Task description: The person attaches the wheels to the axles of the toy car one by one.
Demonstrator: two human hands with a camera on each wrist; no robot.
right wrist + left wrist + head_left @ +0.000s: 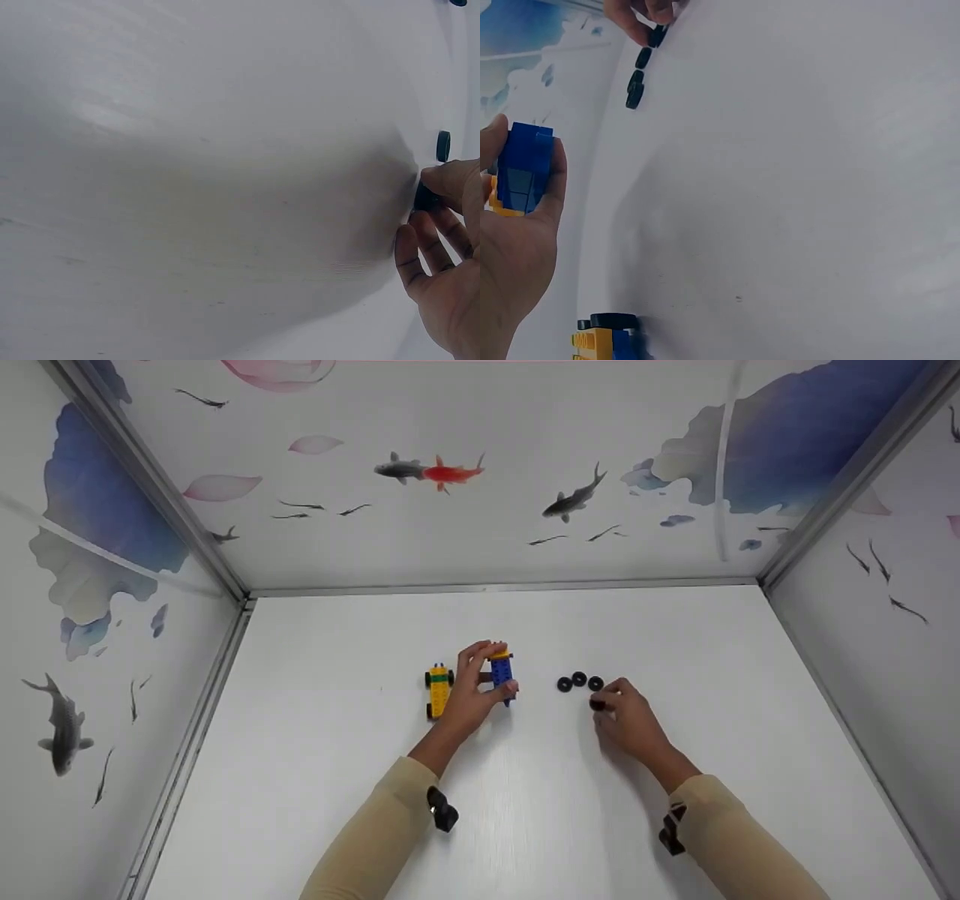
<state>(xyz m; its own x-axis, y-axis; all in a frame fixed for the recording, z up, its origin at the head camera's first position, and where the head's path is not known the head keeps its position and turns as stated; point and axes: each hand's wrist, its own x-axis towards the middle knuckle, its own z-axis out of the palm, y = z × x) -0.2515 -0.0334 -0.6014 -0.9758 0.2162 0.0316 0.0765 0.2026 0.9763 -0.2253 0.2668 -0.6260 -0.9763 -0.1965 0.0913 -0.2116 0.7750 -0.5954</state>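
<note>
My left hand (471,694) grips a blue and yellow toy brick car body (502,672) between thumb and fingers. In the left wrist view the blue body (526,169) is held up with one end toward the camera. My right hand (634,724) pinches a small black wheel (425,197) between thumb and fingertips, close over the white table. Just beyond those fingertips lie three more black wheels (579,679) in a short curved row. A yellow toy car (439,690) with black wheels and a green band stands left of my left hand.
The white tabletop (525,802) is enclosed by a back wall (487,540) and side walls printed with fish and petals. Metal strips run along the edges where walls and table meet. Dark devices (442,810) are strapped at both sleeves.
</note>
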